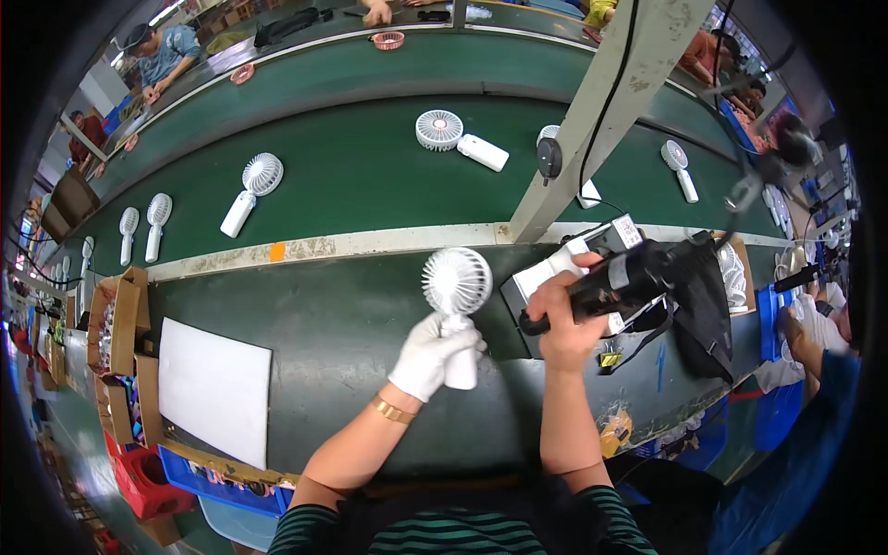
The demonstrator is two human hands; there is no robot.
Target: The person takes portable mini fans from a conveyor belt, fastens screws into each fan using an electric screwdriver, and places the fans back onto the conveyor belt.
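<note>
My left hand [432,353], in a white glove, is closed round the handle of a white handheld fan [458,282], whose round head points up above the bench. Bare, my right hand [566,324] grips a black electric screwdriver [629,279] that lies nearly sideways, its far end up to the right. Below and behind that hand is a white-and-dark fixture [546,270] on the bench, partly hidden by hand and tool. The fan and the screwdriver are apart.
On the green conveyor belt [351,148] lie several white fans [250,190]. A post [601,120] rises at the bench's far edge. A white foam sheet [215,388] and cardboard boxes [116,324] are at left; a black bag [701,314] is at right. A co-worker's arm [803,340] shows far right.
</note>
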